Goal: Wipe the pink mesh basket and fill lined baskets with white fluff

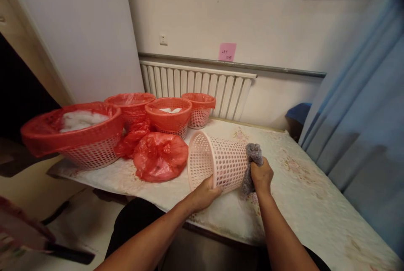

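Note:
A pale pink wastebasket [230, 161] with a lattice wall lies tilted on its side above the table, its mouth facing left. My left hand [206, 193] grips its rim at the lower front, thumb inside the mouth. In my right hand [261, 175] is a bunched grey cloth [253, 157], pressed against the basket's base end. The fingers of that hand are wrapped round the cloth and partly hidden. Left of the basket's mouth, a red plastic bag [160, 157] sits gathered in a round heap.
Red-lined baskets stand to the left: a large one [94, 151] with white contents, one behind it [129, 99], one holding white paper [181, 130], and another [198, 118] by the radiator [195, 79]. A patterned cloth covers the table [293, 195]. A blue curtain [356, 107] hangs at right.

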`<state>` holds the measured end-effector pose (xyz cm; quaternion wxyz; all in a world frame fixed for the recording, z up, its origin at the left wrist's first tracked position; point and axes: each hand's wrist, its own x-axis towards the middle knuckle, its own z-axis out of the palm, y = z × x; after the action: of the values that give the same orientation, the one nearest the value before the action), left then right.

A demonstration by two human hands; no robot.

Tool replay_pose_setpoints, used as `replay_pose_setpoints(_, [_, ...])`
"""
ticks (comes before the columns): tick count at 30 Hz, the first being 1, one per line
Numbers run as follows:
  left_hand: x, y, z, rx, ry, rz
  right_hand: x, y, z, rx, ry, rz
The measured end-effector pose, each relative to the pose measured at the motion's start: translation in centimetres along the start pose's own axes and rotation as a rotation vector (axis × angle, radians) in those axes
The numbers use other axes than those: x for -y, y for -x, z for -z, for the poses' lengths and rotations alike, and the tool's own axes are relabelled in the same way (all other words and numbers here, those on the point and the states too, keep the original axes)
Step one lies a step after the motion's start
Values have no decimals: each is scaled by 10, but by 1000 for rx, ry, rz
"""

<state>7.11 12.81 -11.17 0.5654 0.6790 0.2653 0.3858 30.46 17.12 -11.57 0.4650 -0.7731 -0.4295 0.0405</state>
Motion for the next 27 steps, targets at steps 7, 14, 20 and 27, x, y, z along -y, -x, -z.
replay_pose_setpoints(7, [12,7,0,135,-7,-43,29,27,3,68,-217,174])
replay_pose_setpoints(14, [23,21,6,263,-226,9,61,83,3,188,-406,781])
replay_pose_setpoints(20, [35,26,16,252,-309,33,49,69,-3,142,-305,781])
replay_pose_setpoints(27, [25,17,12,141,-161,124,30,33,-2,119,-147,371])
